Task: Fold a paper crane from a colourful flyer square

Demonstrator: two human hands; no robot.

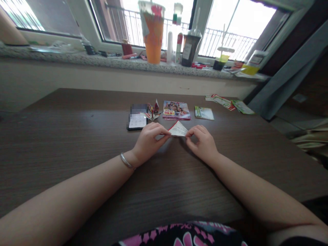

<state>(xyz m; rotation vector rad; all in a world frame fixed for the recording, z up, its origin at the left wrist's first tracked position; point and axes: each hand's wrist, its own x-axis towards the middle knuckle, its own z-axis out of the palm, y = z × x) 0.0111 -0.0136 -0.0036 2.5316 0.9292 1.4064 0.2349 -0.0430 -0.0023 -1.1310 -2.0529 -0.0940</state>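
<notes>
A small folded paper triangle (pixel 178 129), white with print and a red edge, is held a little above the dark wooden table (pixel 164 191). My left hand (pixel 150 137) pinches its left corner between thumb and fingers. At the opposite corner, my right hand (pixel 202 141) pinches the paper the same way. Just beyond my left hand stands a folded paper figure (pixel 153 112) in red and white. Behind the triangle lies a stack of printed leaflets (pixel 176 110).
A phone (pixel 138 118) lies left of the leaflets. To their right are a small stack of paper squares (pixel 204 113) and paper strips (pixel 223 102). On the windowsill (pixel 115 61) stand an orange drink cup (pixel 153 34), a dark cup (pixel 190 48) and several bottles.
</notes>
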